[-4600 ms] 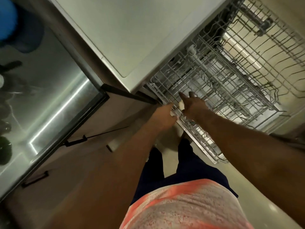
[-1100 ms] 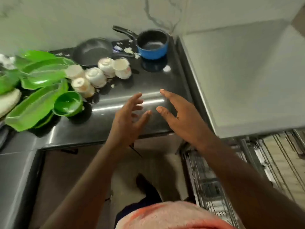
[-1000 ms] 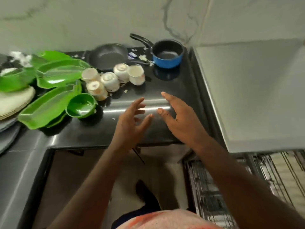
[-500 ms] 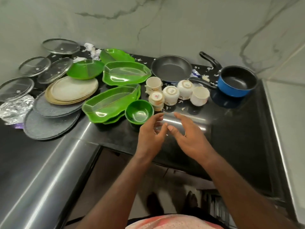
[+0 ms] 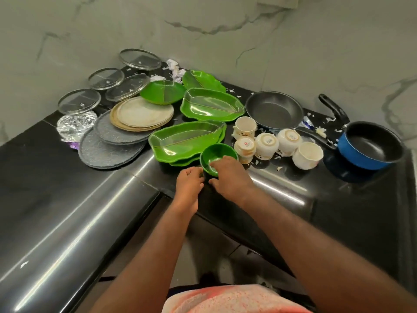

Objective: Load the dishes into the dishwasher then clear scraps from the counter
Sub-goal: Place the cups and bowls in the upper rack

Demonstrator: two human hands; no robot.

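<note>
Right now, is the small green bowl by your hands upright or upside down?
Upright: the small green bowl shows its hollow facing up, seemingly empty; the right hand grips its near rim.

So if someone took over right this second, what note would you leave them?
Right grip pinches the near rim of the small green bowl. Left grip sits beside the bowl; contact unclear.
On the counter: green trays, cups, plates, glass lids, frying pan, blue saucepan, paper scraps.
Done: nothing visibly loaded; dishwasher out of view.
Left: load every dish, then clear scraps.
</note>
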